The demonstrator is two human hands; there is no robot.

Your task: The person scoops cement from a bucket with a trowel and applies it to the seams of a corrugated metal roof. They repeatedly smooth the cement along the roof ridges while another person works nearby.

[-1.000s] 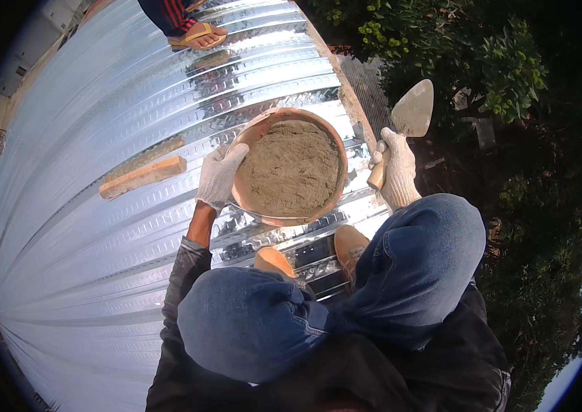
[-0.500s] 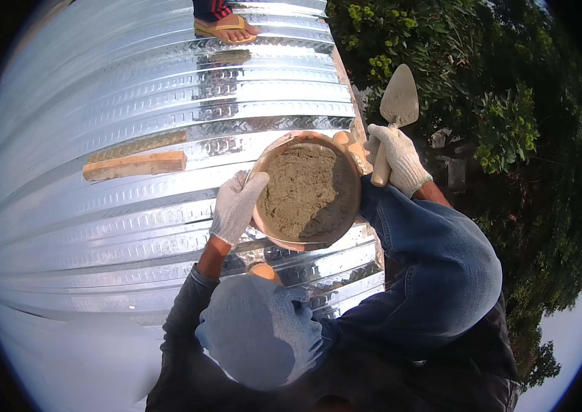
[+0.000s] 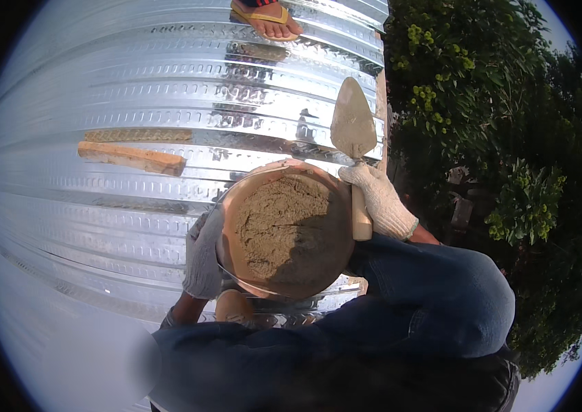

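Observation:
A round pinkish bucket (image 3: 236,237) of grey-brown mortar (image 3: 274,220) is low in front of me, above my bent denim legs. My gloved left hand (image 3: 202,254) grips its left side, fingers partly hidden. My gloved right hand (image 3: 377,202) is closed on the wooden handle of a trowel (image 3: 351,117), against the bucket's right side; the pointed metal blade sticks up past the rim. One tan shoe (image 3: 235,309) shows below the bucket.
Corrugated shiny metal sheeting (image 3: 119,103) covers the surface under me. A wooden block (image 3: 130,156) lies at left. Another person's foot in a yellow sandal (image 3: 267,20) stands at the top. Trees (image 3: 483,123) lie beyond the sheeting's right edge.
The bucket and my left hand have moved down in view; my right hand and trowel have moved leftward and down beside the bucket. My legs have shifted, and the other foot appears farther right.

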